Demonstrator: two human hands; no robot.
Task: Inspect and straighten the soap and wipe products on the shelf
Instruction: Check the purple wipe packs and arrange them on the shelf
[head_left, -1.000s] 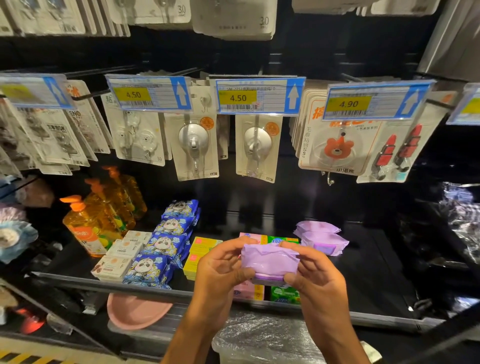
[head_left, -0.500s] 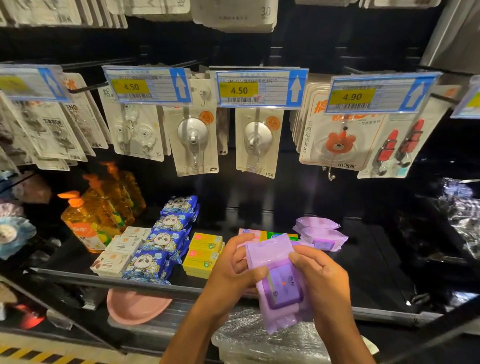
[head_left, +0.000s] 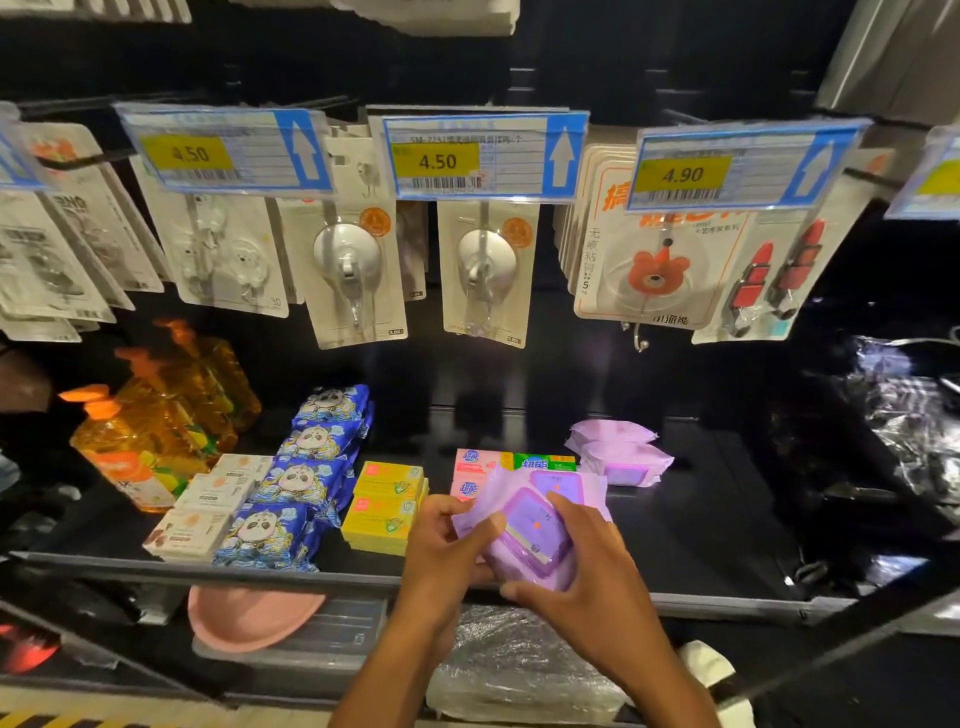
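Now we are holding a purple wipe pack (head_left: 530, 525) in both hands above the front edge of the shelf (head_left: 727, 530), about midway along it and just in front of the pink and green soap boxes (head_left: 480, 461). Our left hand (head_left: 447, 551) is gripping the pack's left end, thumb pressing on top and fingers curling beneath. Our right hand (head_left: 587, 566) is clamping the right side, fingers lying over the top and thumb hooking under the near edge. The pack is facing lid-up toward us, and its long axis is running on a slant, from the far left toward the shelf's near right corner. A second purple lid (head_left: 560, 484) is showing just behind it; we cannot tell whether that belongs to a separate pack.

As for containers, we are seeing orange pump bottles (head_left: 150, 441) standing in a row along the shelf's left edge, each holding amber liquid. Beside them, white soap boxes (head_left: 208, 512) are lying in a line running back from the front edge. Next come a line of blue panda wipe packs (head_left: 306, 483) and stacked yellow soap boxes (head_left: 387, 512). Two more purple packs (head_left: 618, 452) are sitting stacked farther back, right of the green box. Below the front edge, a pink dish (head_left: 249, 618) is resting near a clear-wrapped bundle (head_left: 519, 670). Above, carded hooks (head_left: 485, 270) are hanging under price tags (head_left: 485, 156) reading 4.50, 4.50 and 4.90.
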